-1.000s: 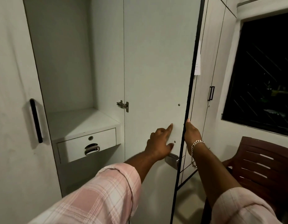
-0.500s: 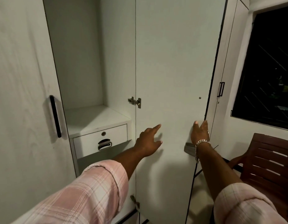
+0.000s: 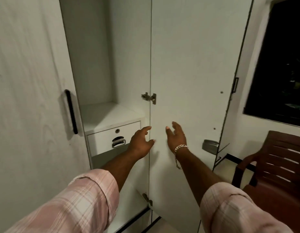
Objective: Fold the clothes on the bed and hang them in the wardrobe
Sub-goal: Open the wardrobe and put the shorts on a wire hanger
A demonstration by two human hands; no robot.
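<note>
Brown chair (image 3: 278, 167) beside the open wardrobe door (image 3: 188, 81).

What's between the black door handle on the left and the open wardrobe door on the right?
In the head view, the open compartment: a bare shelf above a white drawer with metal pull; left hand reaches across its right end.

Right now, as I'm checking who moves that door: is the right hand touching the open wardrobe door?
Cannot tell. In the head view the right hand lies over the wardrobe door with fingers loosely spread, but no contact or gap shows plainly.
</note>
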